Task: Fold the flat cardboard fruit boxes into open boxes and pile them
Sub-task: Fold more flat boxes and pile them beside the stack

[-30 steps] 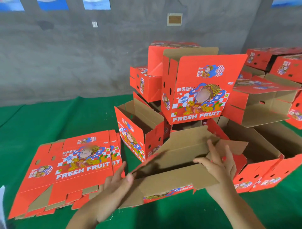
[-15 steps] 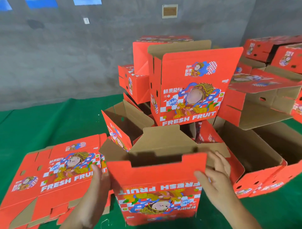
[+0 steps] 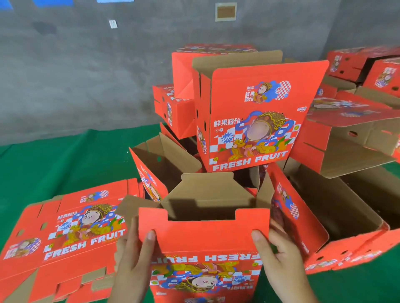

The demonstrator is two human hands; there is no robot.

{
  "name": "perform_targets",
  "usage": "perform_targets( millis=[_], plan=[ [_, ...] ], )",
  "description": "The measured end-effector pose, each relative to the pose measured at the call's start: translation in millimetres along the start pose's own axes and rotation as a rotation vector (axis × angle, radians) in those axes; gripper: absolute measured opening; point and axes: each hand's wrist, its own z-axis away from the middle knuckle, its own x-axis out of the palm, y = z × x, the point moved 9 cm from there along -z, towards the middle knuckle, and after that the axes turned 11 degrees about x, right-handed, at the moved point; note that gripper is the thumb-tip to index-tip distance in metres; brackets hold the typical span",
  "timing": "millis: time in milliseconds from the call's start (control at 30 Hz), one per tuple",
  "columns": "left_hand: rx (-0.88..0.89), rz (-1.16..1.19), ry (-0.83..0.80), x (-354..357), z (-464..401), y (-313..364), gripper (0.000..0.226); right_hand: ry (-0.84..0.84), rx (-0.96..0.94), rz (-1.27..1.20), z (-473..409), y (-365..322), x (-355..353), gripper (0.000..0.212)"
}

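A red cardboard fruit box (image 3: pixel 203 244) stands upright at the bottom centre of the view, directly in front of the person. Its open end faces up, with brown flaps (image 3: pixel 207 190) raised above the rim. The printed panel faces the person, and its "FRESH FRUIT" lettering and cartoon figure read upside down. The box's long axis runs top to bottom in the view.

The left hand (image 3: pixel 134 263) holds the box's left edge, its thumb pressed flat on the red front panel and its fingers hidden behind the side. The right hand (image 3: pixel 279 257) does the same on the right edge, thumb on the front and fingers wrapped around the corner. Each grip is closed on the box.

To the left, a stack of flat boxes (image 3: pixel 71 233) lies printed side up on the green cloth (image 3: pixel 65 164) that covers the surface. Behind and to the right rises a loose pile of folded boxes (image 3: pixel 255 121), some upright, some tipped on their sides with brown insides showing. One open box (image 3: pixel 329 218) lies tilted just beside the right hand.

A grey concrete wall (image 3: pixel 86 75) forms the background. A small framed plate (image 3: pixel 225 12) is fixed high on it, and blue sheets (image 3: pixel 54 2) show along the top edge.
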Motion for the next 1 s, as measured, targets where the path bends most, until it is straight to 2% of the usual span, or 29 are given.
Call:
perform_targets(
  millis=[133,167,233,267,333,400,433,500,600,700,733,800,900,933,967,1000],
  plan=[
    [0.081,-0.101,0.058,-5,1,8,0.083,0.037,0.038,0.201,4,8,-4,0.063],
    [0.081,-0.129,0.063,-6,0,10,0.084,0.026,0.054,0.217,4,9,-4,0.061],
    [0.121,-0.232,0.067,-9,-3,14,0.080,0.005,0.097,0.166,2,9,-4,0.037],
    [0.152,-0.269,0.066,-10,-5,18,0.075,-0.022,0.127,0.093,1,8,-3,0.045],
    [0.164,-0.212,0.085,-14,-10,21,0.056,-0.066,0.147,-0.021,-1,7,-3,0.085],
    [0.176,-0.109,0.119,-22,-17,19,0.039,-0.112,0.111,0.047,1,4,0,0.102],
    [0.209,-0.095,0.106,-25,-20,19,0.041,-0.120,0.069,0.123,4,1,3,0.103],
    [0.349,-0.111,-0.008,-20,-24,27,0.054,-0.119,-0.082,0.279,12,-4,9,0.100],
    [0.552,-0.263,-0.289,0,-23,44,0.061,-0.144,-0.153,0.301,18,-4,12,0.083],
    [0.379,-0.115,-0.459,7,-21,31,0.049,-0.143,-0.273,0.337,21,-6,15,0.069],
    [0.354,-0.082,-0.467,7,-19,30,0.043,-0.142,-0.280,0.334,20,-5,14,0.065],
    [0.404,-0.188,-0.432,8,-22,36,0.033,-0.148,-0.287,0.322,18,-5,13,0.056],
    [0.383,-0.417,-0.295,12,-40,40,0.030,-0.186,-0.291,0.281,14,-4,14,0.048],
    [0.337,-0.480,-0.237,13,-46,39,0.020,-0.200,-0.282,0.259,13,-3,13,0.044],
    [0.308,-0.549,-0.202,15,-50,39,0.021,-0.210,-0.262,0.241,11,-4,11,0.039],
    [0.324,-0.618,-0.199,20,-52,40,0.044,-0.223,-0.233,0.231,8,-4,9,0.034]
  ],
)
